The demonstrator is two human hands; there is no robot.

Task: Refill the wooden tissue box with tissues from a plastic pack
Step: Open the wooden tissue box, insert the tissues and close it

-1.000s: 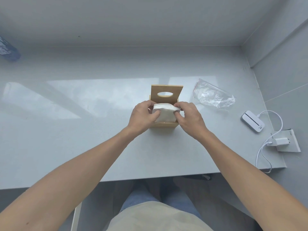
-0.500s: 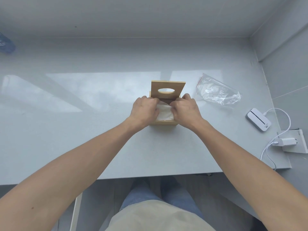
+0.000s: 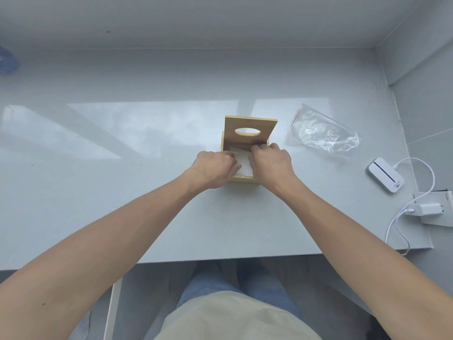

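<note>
Blurry blue thing (image 3: 7, 61) at far left edge, cut off, can't identify. Table (image 3: 122, 192) is smooth, glossy pale grey, window glare across it. Left hand (image 3: 214, 168) knuckles-up at the box's left side, fingers curled down onto the tissues (image 3: 241, 161); fingertips hidden, grip unclear. Box (image 3: 245, 179): light plain wood, square, lid (image 3: 250, 123) flipped up at the back with an oval slot. Tissues are a flat white stack inside the box, only a strip showing between the two hands. Right hand (image 3: 270, 164) mirrors it, fingers bent together, tips pressed at the stack's back edge under the lid. Bag (image 3: 323, 134): clear crinkled plastic, red seal strip, lying flat, right of the box, apart. Further right: white rounded device (image 3: 384, 174), cable (image 3: 416, 200), charger (image 3: 426, 209).
</note>
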